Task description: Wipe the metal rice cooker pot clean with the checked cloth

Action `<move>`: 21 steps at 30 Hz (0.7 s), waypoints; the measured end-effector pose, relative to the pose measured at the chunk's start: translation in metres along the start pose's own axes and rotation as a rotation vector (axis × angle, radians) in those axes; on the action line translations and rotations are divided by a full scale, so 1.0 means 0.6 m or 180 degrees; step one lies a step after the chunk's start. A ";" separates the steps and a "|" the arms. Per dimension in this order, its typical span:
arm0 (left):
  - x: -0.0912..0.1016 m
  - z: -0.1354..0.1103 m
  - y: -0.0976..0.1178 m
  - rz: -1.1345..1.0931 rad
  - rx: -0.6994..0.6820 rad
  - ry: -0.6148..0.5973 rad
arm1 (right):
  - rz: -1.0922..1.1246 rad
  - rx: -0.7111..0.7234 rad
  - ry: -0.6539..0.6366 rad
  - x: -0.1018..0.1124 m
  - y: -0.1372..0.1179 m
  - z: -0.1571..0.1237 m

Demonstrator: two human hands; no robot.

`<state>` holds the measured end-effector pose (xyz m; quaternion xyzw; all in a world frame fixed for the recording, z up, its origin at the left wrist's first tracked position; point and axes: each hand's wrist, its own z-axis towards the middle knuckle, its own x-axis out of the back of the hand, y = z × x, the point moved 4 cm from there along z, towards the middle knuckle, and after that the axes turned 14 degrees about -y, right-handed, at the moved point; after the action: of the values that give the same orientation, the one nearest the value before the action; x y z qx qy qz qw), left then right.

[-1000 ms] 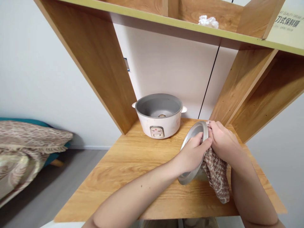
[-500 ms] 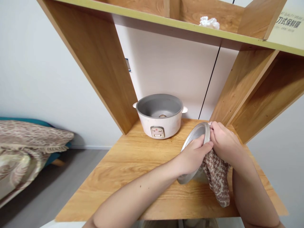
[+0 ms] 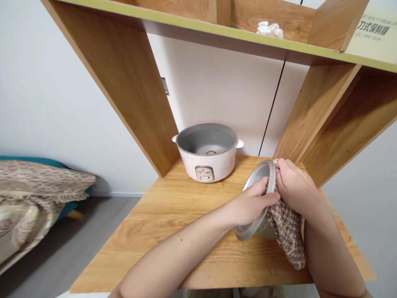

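L hand (image 3: 252,203) grips tilted lid (image 3: 259,176); R hand (image 3: 293,186) pinches cloth (image 3: 287,231) to its rim. Wiping underway; cooker (image 3: 206,151) open, lid off.

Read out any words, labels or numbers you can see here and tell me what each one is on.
"刀式保鲜膜": large dark characters on the pale box on the upper shelf at top right.
Small line above those characters: seems to be Latin capitals, too blurred to read.
Small line below those characters: too small to read.
Control panel label on the front of the rice cooker: markings too small to read.
Blue-edged sticker on the wall: unreadable.
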<state>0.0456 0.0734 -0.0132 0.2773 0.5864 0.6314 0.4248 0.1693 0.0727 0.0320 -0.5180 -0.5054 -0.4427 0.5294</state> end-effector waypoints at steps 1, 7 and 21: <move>0.001 0.000 -0.001 -0.0041 0.0013 0.0050 | 0.0006 0.0007 -0.0002 -0.001 -0.001 0.001; 0.000 -0.001 -0.002 0.0555 -0.0091 0.0504 | 0.0120 0.0094 0.0043 -0.004 -0.009 -0.002; -0.002 -0.008 -0.004 0.1266 0.0139 0.0681 | 0.0382 0.0353 0.0038 0.000 -0.001 -0.005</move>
<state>0.0425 0.0700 -0.0160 0.3281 0.5754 0.7158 0.2212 0.1687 0.0694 0.0324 -0.5146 -0.4939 -0.3846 0.5859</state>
